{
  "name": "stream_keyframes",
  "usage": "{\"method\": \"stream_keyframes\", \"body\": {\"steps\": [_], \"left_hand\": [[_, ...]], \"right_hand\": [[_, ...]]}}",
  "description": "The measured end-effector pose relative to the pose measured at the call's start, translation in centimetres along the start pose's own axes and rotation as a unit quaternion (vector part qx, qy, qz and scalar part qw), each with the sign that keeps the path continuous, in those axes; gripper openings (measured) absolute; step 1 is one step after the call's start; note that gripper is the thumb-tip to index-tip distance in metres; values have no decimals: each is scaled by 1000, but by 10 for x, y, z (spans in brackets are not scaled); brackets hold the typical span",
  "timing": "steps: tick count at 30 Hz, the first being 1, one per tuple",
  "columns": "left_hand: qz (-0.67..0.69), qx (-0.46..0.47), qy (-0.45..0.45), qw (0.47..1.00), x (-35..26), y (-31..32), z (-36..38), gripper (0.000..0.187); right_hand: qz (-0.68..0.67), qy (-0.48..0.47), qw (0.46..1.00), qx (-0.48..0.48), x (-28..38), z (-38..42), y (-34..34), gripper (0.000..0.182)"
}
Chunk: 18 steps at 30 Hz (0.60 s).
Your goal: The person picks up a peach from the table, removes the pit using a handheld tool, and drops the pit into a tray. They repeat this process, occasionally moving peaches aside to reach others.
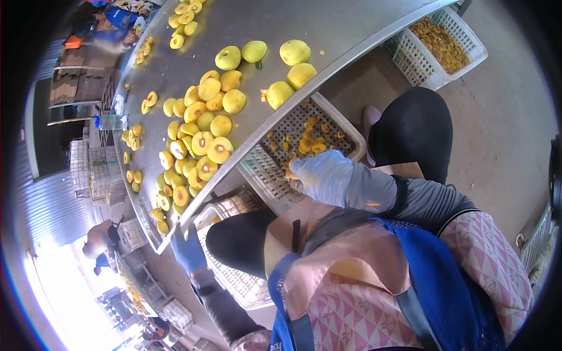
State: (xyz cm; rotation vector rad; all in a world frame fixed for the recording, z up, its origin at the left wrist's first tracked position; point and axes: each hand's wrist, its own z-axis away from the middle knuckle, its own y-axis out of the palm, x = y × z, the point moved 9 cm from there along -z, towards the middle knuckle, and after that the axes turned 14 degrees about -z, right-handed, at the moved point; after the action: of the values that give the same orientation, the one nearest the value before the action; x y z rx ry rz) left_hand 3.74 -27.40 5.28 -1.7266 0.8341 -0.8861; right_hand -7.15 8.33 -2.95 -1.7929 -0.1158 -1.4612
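Observation:
My right hand (325, 177), in a pale blue-grey glove, is over a white perforated crate (266, 181). Its fingers are curled closed, with orange-brown bits (288, 169) showing at the fingertips; I cannot tell what is inside the grip. Loose orange-brown fruit scraps (310, 140) lie on the crate's floor. My left hand (188, 248), gloved in blue, hangs beside the metal table's corner, its fingers smeared by motion. Closest to it on the table are halved yellow peaches (164, 202), part of a larger pile (199, 120). Several whole yellow peaches (294, 52) sit near the edge.
The metal table (263, 23) has a raised rim along my side. Another white crate (477, 52), full of brown-orange scraps, stands on the floor. Under the table by my knee is a further white crate (246, 286). Other people (102, 240) and stacked crates (93, 169) are farther off.

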Motion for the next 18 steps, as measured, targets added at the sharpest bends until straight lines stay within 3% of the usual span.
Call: {"method": "stream_keyframes", "body": {"steps": [2,4,6,7,9,11,13,18], "left_hand": [[129,-50,94,986,-70,-20,-34,41],[208,-27,169,963,-138,-15,-64,44],[128,-70,292,945,-208,-20,-82,44],[126,-70,293,945,-224,-14,-95,44],[85,64,240,965,-242,27,-120,43],[-99,94,281,950,-261,48,-124,48],[-128,48,286,948,-268,62,-127,44],[-93,120,297,943,-269,60,-128,49]], "right_hand": [[-1,3,1000,5,5,-2,-3,17],[-37,14,999,18,9,-3,-10,18],[-40,27,999,13,6,-3,-18,20],[-47,39,998,11,2,-3,-20,22],[-69,15,997,-19,1,-2,-26,22],[-87,-26,994,-57,0,2,-31,22],[-80,-63,991,-84,1,5,-30,22],[-100,-1,995,-19,17,-5,-44,19]]}}
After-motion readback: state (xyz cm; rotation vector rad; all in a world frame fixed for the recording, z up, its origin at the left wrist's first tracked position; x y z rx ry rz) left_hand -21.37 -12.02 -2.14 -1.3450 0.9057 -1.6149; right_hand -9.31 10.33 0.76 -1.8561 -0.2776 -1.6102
